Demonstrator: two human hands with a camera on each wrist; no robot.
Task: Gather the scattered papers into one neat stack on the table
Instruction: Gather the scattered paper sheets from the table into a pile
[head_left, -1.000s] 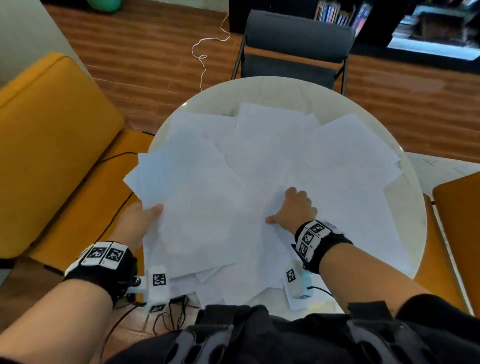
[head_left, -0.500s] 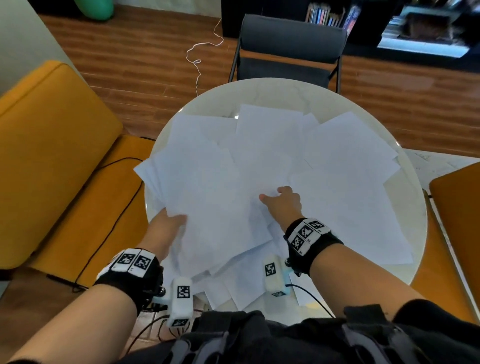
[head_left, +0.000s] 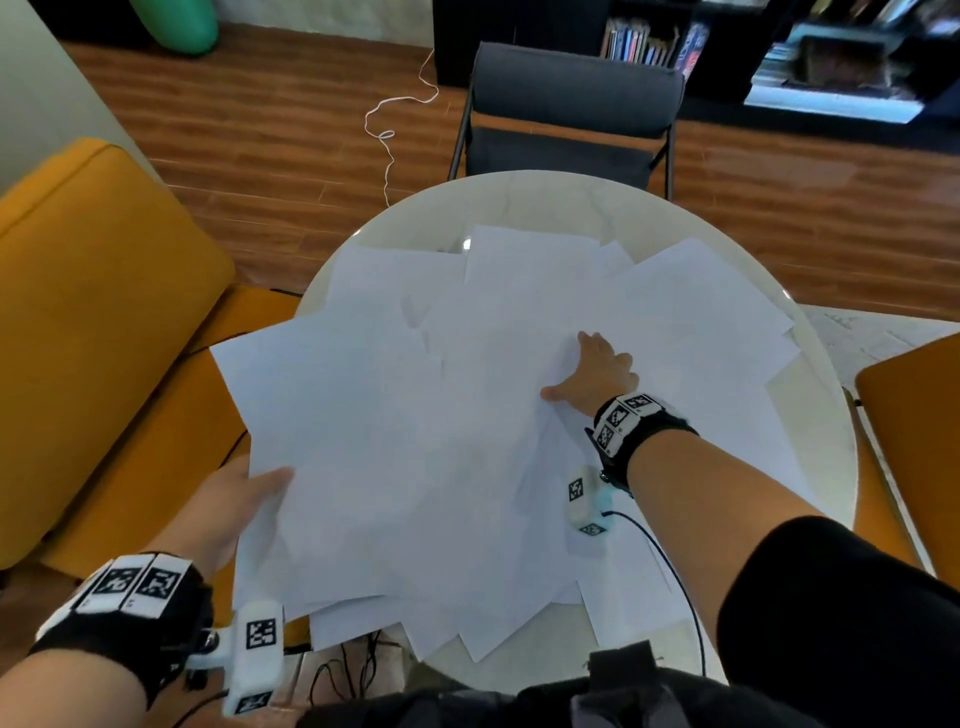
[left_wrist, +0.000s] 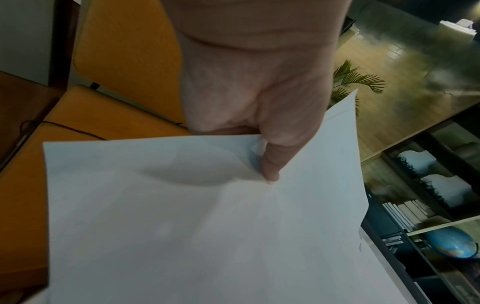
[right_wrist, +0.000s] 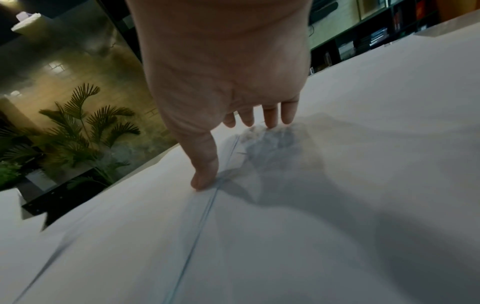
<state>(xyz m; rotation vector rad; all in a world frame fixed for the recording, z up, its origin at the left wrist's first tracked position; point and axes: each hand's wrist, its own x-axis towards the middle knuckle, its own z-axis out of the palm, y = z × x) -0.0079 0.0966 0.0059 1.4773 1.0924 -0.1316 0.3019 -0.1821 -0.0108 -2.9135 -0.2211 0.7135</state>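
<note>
My left hand (head_left: 228, 506) pinches a sheaf of papers (head_left: 395, 457) at the round counter's (head_left: 524, 200) near-left edge. My right hand (head_left: 597, 376) lies flat, fingers spread, on loose sheets (head_left: 691, 317) at the counter's middle. I'd slide those under the sheaf, edges aligned. Sheet count is unreadable.

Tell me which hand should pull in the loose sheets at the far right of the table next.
Probably the right hand: it lies open on the papers nearest those sheets, while the left hand already pinches a bundle.
</note>
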